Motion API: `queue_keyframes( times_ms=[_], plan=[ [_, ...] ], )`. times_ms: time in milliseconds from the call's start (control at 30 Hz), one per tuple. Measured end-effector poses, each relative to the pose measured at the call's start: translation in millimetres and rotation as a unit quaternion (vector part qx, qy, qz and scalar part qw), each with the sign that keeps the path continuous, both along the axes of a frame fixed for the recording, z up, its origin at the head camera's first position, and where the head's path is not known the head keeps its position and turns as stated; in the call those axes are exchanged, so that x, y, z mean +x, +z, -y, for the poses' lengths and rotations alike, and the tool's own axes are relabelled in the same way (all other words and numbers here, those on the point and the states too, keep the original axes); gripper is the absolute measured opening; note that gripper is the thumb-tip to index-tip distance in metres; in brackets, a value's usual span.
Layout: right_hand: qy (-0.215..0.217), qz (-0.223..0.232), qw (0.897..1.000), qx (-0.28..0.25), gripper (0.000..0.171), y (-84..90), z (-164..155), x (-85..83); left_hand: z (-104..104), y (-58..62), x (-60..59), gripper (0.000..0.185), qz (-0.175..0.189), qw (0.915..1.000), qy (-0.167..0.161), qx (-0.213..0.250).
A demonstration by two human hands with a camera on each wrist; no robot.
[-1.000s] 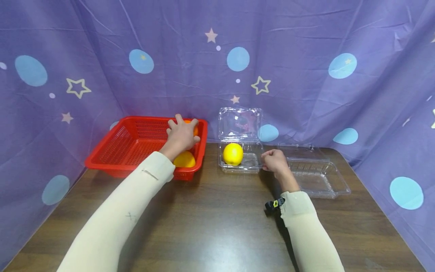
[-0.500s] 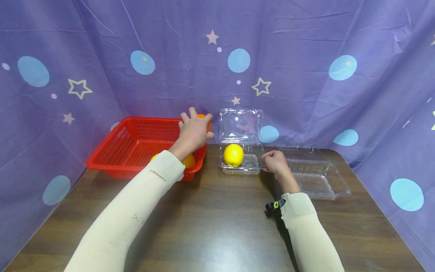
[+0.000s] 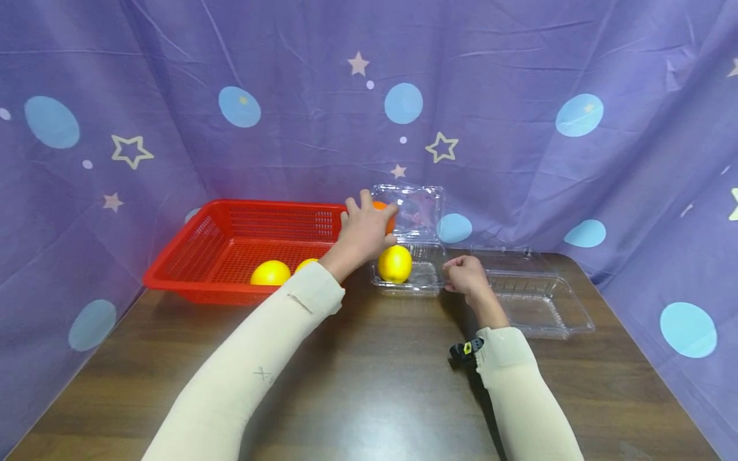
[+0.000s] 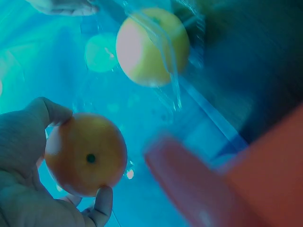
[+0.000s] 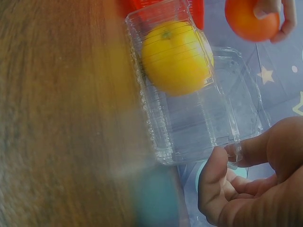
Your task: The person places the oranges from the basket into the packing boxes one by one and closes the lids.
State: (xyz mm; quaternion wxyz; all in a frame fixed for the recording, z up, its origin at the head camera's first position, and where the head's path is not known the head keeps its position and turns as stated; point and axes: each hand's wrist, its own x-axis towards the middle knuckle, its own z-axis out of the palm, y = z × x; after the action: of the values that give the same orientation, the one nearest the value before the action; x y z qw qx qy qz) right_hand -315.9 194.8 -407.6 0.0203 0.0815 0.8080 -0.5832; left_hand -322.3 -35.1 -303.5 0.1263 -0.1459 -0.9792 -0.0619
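Observation:
My left hand (image 3: 362,230) grips an orange fruit (image 3: 383,214) in the air, just above the left side of a clear clamshell container (image 3: 423,276). In the left wrist view the fingers curl round the orange fruit (image 4: 86,153). A yellow fruit (image 3: 394,263) lies in the container's left half, under its raised lid (image 3: 412,208). My right hand (image 3: 466,275) pinches the container's right edge; in the right wrist view the thumb and a finger of my right hand (image 5: 246,184) close on the rim of the clear clamshell container (image 5: 199,123).
A red mesh basket (image 3: 173,269) stands at the back left of the brown table (image 3: 369,384), with two yellow fruits (image 3: 270,273) in it. A second clear container (image 3: 536,294) lies open at the right. Purple cloth hangs behind and at both sides.
My left hand has lifted the orange fruit out of the red basket and carried it right, over the clamshell. A yellow fruit in the basket shifted left. The right hand stayed put.

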Motion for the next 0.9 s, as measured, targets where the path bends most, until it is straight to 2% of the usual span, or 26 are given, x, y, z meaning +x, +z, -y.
queue_keyframes(
  times_ms=[200, 433, 667, 900],
  plan=[
    [0.0, 0.001, 1.0, 0.001, 0.02, 0.1, 1.3, -0.4, -23.0, -4.9, 3.4, 0.062, 0.001, 0.9995, -0.027, -0.013],
    [-0.005, 0.006, 1.0, 0.001, 0.023, 1.7, 2.0, -0.4, -43.2, -20.4, 4.8, 0.064, 0.01, 0.998, -0.056, -0.028],
    [-0.002, 0.009, 1.0, 0.008, 0.022, 2.9, 1.0, -0.8, -57.5, -35.8, 3.9, 0.062, 0.022, 0.9952, -0.094, -0.018],
    [-0.003, 0.013, 1.0, 0.006, 0.02, 4.0, -0.3, -0.8, -65.7, -45.7, 9.0, 0.059, 0.043, 0.9911, -0.126, -0.009]
  ],
)
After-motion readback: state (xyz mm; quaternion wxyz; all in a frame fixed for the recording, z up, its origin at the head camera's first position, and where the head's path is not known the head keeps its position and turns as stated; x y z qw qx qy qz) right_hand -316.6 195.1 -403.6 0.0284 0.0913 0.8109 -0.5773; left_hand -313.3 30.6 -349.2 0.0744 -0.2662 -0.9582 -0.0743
